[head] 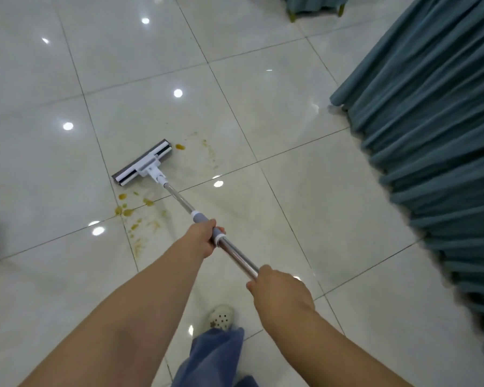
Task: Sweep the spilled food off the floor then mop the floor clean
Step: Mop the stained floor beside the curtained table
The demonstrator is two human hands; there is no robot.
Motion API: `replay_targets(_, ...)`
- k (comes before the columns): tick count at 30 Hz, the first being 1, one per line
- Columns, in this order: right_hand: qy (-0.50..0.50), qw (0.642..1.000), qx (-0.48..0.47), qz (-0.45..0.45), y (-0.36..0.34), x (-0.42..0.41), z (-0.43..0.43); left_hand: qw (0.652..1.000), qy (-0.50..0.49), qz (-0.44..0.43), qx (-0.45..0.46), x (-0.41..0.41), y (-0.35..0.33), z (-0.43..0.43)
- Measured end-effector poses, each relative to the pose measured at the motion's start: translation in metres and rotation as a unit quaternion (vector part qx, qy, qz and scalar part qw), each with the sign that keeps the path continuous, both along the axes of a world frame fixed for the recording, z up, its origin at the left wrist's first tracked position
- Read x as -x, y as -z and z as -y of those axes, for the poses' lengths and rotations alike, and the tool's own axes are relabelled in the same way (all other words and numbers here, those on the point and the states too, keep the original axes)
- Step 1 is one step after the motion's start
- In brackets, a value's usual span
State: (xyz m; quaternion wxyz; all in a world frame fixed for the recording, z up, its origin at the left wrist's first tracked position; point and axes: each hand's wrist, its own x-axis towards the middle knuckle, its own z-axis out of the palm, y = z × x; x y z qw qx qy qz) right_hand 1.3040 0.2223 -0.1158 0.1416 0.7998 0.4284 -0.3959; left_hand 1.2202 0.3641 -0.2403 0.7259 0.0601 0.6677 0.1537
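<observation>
Yellow-brown stains (127, 212) spot the floor (291, 219) on the near side and just right of the mop head (142, 162), so mopping looks half done; left hand (204, 237) and right hand (277, 291) clamp curled fingers (220, 229) round its steel pole (179, 198), and the next stroke should drag it nearward over them.

A mop (143, 163) rests its flat grey-and-white head on the glossy tiled floor (263, 79) left of centre, its steel pole (179, 198) slanting toward the lower right. The left grip (204, 237) curls round the pole's grey collar, and the right grip (280, 289) holds bare steel below it. Yellow-brown stains (127, 212) spot the tiles beside both ends of the head. Pleated teal cloth (430, 135) fills the right edge. A white perforated shoe (221, 317) shows at the bottom.
</observation>
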Motion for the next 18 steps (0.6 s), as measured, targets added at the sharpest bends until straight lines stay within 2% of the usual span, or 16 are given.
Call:
replay_targets(8,-0.033,0.999,0.034,0.021,-0.018,0.008,0.091,0.999,0.035,0.018,0.022,0.008,-0.011,0.086)
replay_targets(13,-0.089,0.993,0.048,0.053,-0.048,0.013,0.182,0.996,0.067,0.043,0.04,0.014,-0.03,0.177)
replay_targets(18,-0.089,0.989,0.057,0.099,-0.081,0.027,0.292,0.99,0.102,0.077,0.058,0.025,-0.047,0.288)
